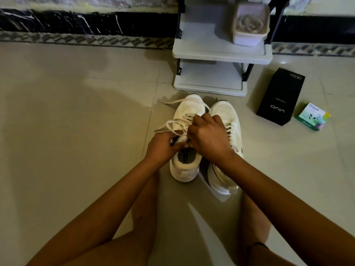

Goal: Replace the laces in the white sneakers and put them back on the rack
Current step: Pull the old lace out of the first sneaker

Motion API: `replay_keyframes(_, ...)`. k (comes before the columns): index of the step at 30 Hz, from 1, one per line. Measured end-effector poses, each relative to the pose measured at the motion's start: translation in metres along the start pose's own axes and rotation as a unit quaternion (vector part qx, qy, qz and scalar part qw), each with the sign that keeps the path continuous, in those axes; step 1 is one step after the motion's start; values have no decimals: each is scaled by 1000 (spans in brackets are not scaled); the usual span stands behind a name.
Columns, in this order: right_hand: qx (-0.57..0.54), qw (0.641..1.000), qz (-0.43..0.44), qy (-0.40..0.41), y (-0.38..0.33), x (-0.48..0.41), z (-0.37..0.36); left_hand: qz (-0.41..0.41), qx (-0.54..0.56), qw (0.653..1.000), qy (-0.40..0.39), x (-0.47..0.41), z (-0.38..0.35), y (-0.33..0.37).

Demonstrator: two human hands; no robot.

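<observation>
Reading outward from the centre, what is shown? (Student)

Two white sneakers stand side by side on the tiled floor [76,131], toes towards the rack [221,54] and just short of its lower shelf. The left sneaker [189,108] is partly laced; its pale lace [168,122] crosses the lower eyelets, and loose ends trail off to the left. The right sneaker [224,110] touches it along the inner side. (Tutor)

And the hands? (Student)

The left hand [161,148] sits at the collar of the left sneaker, fingers curled and pressed together, pinching the lace near the top eyelets. The right hand [209,137] arches over the lacing with its fingers curled downward. Its fingertips are hidden behind the knuckles, so whether they pinch the lace cannot be told. (Tutor)

What surrounds them, and is any writing legible? (Student)

The rack is white with dark uprights; a pale tub [249,38] stands on its upper shelf, contents blurred. To the right of the rack a black box [280,93] lies flat, printed "vivo" in white, upside down to the camera; smaller print at its far end is unreadable. Just beyond it lies a small green carton [312,117] whose script is too small to read surely. (Tutor)
</observation>
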State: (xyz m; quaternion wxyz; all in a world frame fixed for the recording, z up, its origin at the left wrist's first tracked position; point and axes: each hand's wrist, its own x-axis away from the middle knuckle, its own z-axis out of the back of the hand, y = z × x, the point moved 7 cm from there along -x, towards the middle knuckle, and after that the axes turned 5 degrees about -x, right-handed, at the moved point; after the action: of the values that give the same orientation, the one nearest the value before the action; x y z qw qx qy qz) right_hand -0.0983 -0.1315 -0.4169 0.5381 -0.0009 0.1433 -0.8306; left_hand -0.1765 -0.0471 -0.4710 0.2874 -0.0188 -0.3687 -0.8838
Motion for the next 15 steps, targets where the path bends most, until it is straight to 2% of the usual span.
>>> replay_keyframes(2, -136, 989, -61, -17, 9, -3, 3, -4, -28, 1000, 2, 2, 1, 3)
replay_keyframes(3, -246, 963, -103, -17, 15, -4, 5, -3, -47, 999, 1, 2, 0, 4)
replay_keyframes(5, -440, 882, -167, -2, 19, -3, 8, 1, -75, 997, -1, 3, 0, 5)
replay_keyframes(7, -536, 820, -202, 4, 18, 2, 6, 2, -91, 996, -4, 3, 0, 6)
replay_keyframes(8, -534, 821, -203, -9, 17, 4, 5, 4, -92, 996, -8, 3, 0, 5)
replay_keyframes(9, -484, 856, -183, -18, 18, 3, 4, 7, -92, 996, -11, 2, -1, 4)
replay_keyframes(10, -373, 915, -146, -46, 17, 4, 1, 11, -91, 996, -15, 3, -1, 4)
replay_keyframes(11, -245, 960, -105, -84, 16, 4, -4, 14, -87, 996, -16, 3, -1, 4)
replay_keyframes(13, -89, 987, -60, -118, 18, 8, -12, 13, -71, 997, -13, 4, 0, 5)
replay_keyframes(15, -69, 994, -32, -74, 13, 8, -6, 11, -70, 997, -14, 4, -1, 4)
